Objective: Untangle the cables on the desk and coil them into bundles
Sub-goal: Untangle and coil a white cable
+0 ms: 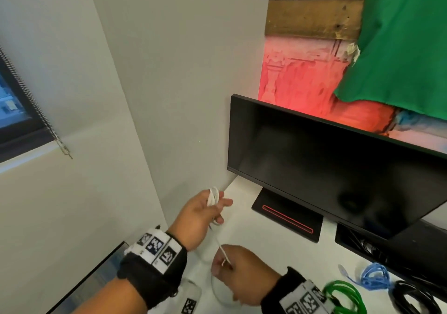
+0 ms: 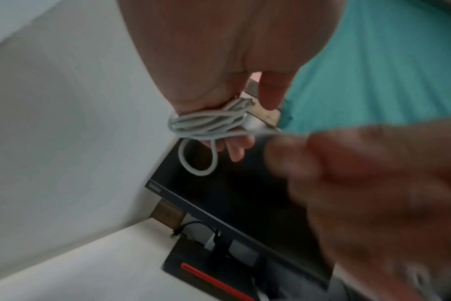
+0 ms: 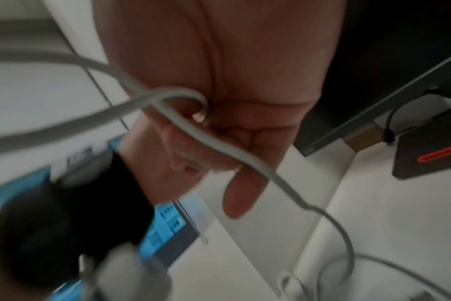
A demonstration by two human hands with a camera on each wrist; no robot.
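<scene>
A thin white cable (image 1: 213, 197) is wound in several loops round the fingers of my left hand (image 1: 205, 210), held above the white desk (image 1: 266, 246) near the wall. In the left wrist view the white loops (image 2: 206, 124) sit across the fingers and one small loop hangs below. The free run of cable slants down to my right hand (image 1: 238, 272), which pinches it (image 1: 225, 256) lower and nearer me. In the right wrist view the cable (image 3: 183, 122) crosses the curled right fingers and trails onto the desk. Green (image 1: 346, 295), blue (image 1: 373, 276) and black (image 1: 411, 296) cables lie at the right.
A black monitor (image 1: 326, 166) on a stand with a red stripe (image 1: 287, 219) fills the right back of the desk. A grey wall (image 1: 169, 96) runs close on the left. A black tray of dark cables (image 1: 367, 246) sits under the monitor's right side.
</scene>
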